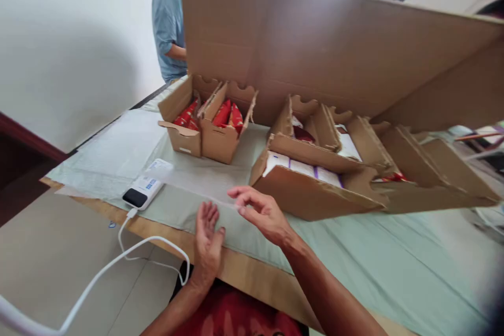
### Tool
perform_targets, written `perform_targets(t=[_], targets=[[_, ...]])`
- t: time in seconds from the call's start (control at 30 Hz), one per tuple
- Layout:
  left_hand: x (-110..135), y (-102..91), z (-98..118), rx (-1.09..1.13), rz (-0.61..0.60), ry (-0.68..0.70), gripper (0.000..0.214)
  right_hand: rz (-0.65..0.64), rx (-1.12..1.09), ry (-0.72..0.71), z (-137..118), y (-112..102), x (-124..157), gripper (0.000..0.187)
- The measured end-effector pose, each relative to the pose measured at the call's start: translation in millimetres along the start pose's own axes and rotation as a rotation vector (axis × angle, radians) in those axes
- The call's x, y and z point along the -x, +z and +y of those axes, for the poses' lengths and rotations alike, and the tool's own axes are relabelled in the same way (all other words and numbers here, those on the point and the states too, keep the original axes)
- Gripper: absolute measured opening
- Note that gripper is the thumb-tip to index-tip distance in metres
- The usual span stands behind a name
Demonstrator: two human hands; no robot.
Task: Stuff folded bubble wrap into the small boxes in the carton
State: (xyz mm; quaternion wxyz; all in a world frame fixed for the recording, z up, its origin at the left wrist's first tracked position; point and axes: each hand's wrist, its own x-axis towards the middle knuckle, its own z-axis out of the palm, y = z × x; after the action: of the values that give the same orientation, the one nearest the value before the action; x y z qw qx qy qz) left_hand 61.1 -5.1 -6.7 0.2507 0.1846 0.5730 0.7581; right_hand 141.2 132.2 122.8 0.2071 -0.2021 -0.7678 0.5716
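Note:
My right hand is above the near part of the table, with thumb and index finger pinching the edge of a thin clear plastic bag. The bag stretches leftward from the fingertips, over the cloth and the end of a white power bank. My left hand is by the table's front edge, palm turned inward and fingers apart, with nothing in it. The bag's near edge passes just above its fingertips. A stack of translucent plastic bags lies flat at the left.
Two cardboard bins hold red packets. Further right, an open cardboard box contains white packs with purple edges, beside several more bins. A tall cardboard panel stands behind. A white cable loops off the front edge. A person in blue stands beyond.

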Motion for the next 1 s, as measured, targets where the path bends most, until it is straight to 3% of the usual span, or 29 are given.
perform_targets(t=[0.07,0.17,0.33,0.43,0.57,0.73,0.87,0.93,1.0], targets=[[-4,-2.7,4,0.028,0.065,-0.062,0.066,0.047,-0.046,0.130,16,-34,49,0.017],[-2,-6.7,10,0.011,0.058,-0.118,0.069,0.142,-0.048,0.267,37,-74,113,0.020],[20,-9.5,23,-0.144,-0.074,-0.037,0.085,0.262,0.087,0.321,54,-104,182,0.015],[32,-10.7,29,-0.383,-0.206,0.014,0.059,0.298,0.180,0.349,51,-105,206,0.016],[32,-9.1,30,-0.658,-0.378,0.141,0.018,0.234,0.311,0.319,40,-97,236,0.016],[8,-3.7,21,-0.966,-0.529,0.401,0.028,0.160,0.460,0.168,37,-76,266,0.013],[1,-16.8,26,-1.056,-0.692,0.596,0.047,0.147,0.662,0.089,53,-59,279,0.048],[7,-27.7,33,-1.070,-0.778,0.643,0.058,0.160,0.753,0.081,61,-54,281,0.044],[17,-36.8,41,-1.064,-0.842,0.670,0.065,0.193,0.778,0.055,67,-51,280,0.027]])
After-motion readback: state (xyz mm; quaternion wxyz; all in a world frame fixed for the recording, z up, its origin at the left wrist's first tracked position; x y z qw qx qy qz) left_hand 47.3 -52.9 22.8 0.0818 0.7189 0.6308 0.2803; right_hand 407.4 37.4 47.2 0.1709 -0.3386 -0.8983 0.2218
